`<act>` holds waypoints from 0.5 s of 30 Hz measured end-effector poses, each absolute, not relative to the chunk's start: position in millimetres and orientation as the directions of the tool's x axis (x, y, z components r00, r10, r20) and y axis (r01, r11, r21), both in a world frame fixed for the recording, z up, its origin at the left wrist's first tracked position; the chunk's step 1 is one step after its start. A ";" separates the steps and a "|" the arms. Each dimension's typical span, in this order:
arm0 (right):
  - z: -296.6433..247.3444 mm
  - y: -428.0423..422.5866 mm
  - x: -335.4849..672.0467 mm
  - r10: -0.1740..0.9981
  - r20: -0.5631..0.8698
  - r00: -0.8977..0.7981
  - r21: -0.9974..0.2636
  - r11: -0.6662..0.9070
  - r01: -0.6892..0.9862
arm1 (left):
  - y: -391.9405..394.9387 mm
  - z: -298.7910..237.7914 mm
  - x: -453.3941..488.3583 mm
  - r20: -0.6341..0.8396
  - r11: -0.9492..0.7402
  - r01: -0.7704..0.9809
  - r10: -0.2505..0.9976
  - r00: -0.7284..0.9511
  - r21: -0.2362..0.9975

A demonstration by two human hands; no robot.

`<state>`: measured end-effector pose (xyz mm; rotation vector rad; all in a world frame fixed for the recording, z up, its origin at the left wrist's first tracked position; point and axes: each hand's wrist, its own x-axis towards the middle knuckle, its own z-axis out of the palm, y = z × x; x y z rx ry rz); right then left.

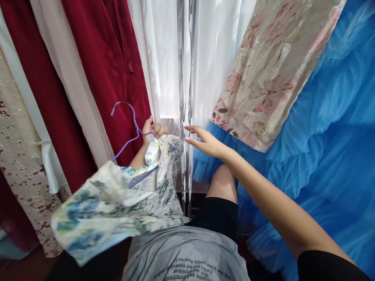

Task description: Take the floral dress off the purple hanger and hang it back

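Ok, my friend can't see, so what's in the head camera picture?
The left hand grips a purple hanger carrying a blue-flowered garment, while the open right hand reaches toward white fabric. Dark red dresses, a pink-flowered cloth and blue ruffled tulle hang around them.

Dress shop: hanging red gown (111, 58), blue tulle (336, 117), hanger (136, 127).
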<state>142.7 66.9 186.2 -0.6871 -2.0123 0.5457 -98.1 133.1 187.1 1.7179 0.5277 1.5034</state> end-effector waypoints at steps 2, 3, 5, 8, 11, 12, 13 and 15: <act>173.7 84.4 143.1 0.688 0.599 -0.409 -0.642 0.718 0.268 | 119.7 190.4 -81.5 0.630 -0.585 -0.235 0.735 0.250 0.776; 168.1 88.5 144.1 0.695 0.564 -0.445 -0.670 0.701 0.245 | 113.6 192.3 -74.6 0.621 -0.563 -0.268 0.741 0.256 0.782; 158.0 87.3 149.5 0.704 0.507 -0.497 -0.741 0.650 0.166 | 102.7 196.9 -64.7 0.612 -0.517 -0.350 0.746 0.262 0.781; 143.8 74.3 169.5 0.767 0.527 -0.366 -0.817 0.576 0.033 | 90.6 202.6 -57.0 0.659 -0.488 -0.548 0.735 0.162 0.679; 128.4 66.3 200.2 0.826 0.555 -0.102 -0.832 0.553 -0.047 | 87.4 199.0 -50.5 0.613 -0.455 -0.623 0.788 0.051 0.637; 123.4 66.3 211.1 0.835 0.550 -0.010 -0.833 0.548 -0.077 | 88.8 194.6 -48.5 0.564 -0.430 -0.587 0.824 0.054 0.686; 119.0 67.4 221.8 0.838 0.540 0.084 -0.830 0.546 -0.112 | 91.1 188.8 -46.9 0.506 -0.399 -0.529 0.860 0.068 0.749; 112.5 71.8 241.7 0.823 0.504 0.261 -0.812 0.555 -0.181 | 97.1 173.5 -47.2 0.405 -0.343 -0.414 0.911 0.070 0.843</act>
